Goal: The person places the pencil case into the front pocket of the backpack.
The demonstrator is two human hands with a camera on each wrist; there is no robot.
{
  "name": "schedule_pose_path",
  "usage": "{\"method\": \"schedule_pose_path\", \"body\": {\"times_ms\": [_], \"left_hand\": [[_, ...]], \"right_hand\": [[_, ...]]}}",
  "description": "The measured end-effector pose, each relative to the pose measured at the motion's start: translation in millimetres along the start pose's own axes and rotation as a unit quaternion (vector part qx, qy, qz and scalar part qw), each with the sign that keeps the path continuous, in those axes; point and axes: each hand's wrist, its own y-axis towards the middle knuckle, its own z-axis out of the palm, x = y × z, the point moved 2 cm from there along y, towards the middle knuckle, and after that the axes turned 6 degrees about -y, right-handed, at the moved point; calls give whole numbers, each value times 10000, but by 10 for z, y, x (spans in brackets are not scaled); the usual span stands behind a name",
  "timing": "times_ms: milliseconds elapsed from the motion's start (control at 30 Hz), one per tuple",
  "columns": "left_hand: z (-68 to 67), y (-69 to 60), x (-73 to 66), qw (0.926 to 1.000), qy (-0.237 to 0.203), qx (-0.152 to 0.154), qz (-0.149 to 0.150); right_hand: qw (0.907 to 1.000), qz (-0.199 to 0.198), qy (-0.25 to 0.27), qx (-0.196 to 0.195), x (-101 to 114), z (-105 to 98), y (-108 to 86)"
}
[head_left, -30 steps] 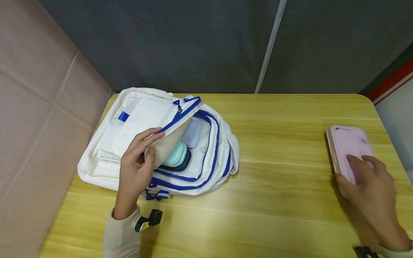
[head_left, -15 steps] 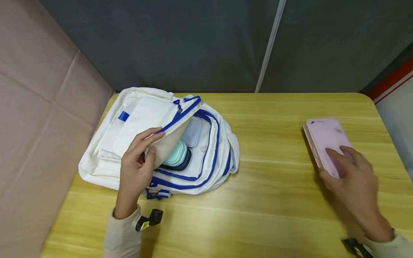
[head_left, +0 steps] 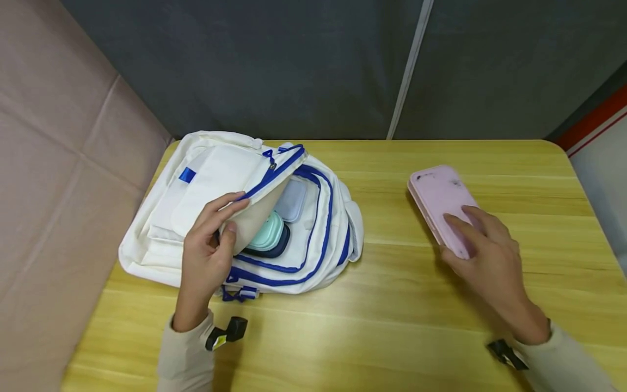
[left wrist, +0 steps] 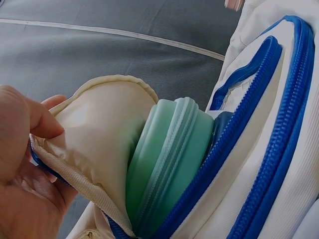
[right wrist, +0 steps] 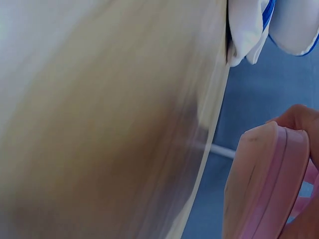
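Observation:
A white backpack point(head_left: 210, 179) with blue zips lies on the table, its front pocket unzipped. My left hand point(head_left: 208, 245) pinches the edge of the pocket flap point(left wrist: 99, 129) between thumb and fingers and lifts it away. Inside the pocket sit a mint-green zipped case point(left wrist: 164, 154), a dark blue case point(head_left: 276, 247) partly hidden beneath it, and a pale blue-grey case point(head_left: 292, 200). To the right of the backpack, my right hand point(head_left: 490, 261) grips the near end of a pink oblong case point(head_left: 441, 198) with dark scuffs. In the right wrist view, the pink case point(right wrist: 264, 184) appears held off the tabletop.
The wood-grain table point(head_left: 392, 326) extends around the backpack on the right and in front. A dark fabric partition point(head_left: 294, 65) rises behind its back edge. A pinkish padded panel point(head_left: 59, 163) stands along the left side.
My right hand has carried the pink case leftward from the table's right side, toward the backpack. The left hand keeps hold of the flap and has not visibly moved.

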Motion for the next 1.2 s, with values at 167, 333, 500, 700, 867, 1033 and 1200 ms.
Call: {"method": "schedule_pose_path", "body": {"times_ms": [167,333,500,700,867,1033,1200], "left_hand": [[-4,3,-5,10000,-28,1,-24],[-3,2,-6,10000,-54,-9,-37],[3,1,0,9999,-127,9,-40],[2,-3,6,9999,-135,-4,-28],[2,-3,9,10000,-95,-24,18],[0,-7,10,9999,-112,-51,38],[0,-11,12,9999,-129,-44,10]], "right_hand": [[9994,-251,157,179,164,72,75],[9973,-636,172,338,315,156,133],[9946,-899,200,486,453,227,189],[9910,-1125,234,682,592,284,250],[9887,-1282,291,719,677,326,301],[9860,-1389,308,874,760,368,356],[9795,-1681,246,1082,836,424,409]]}}
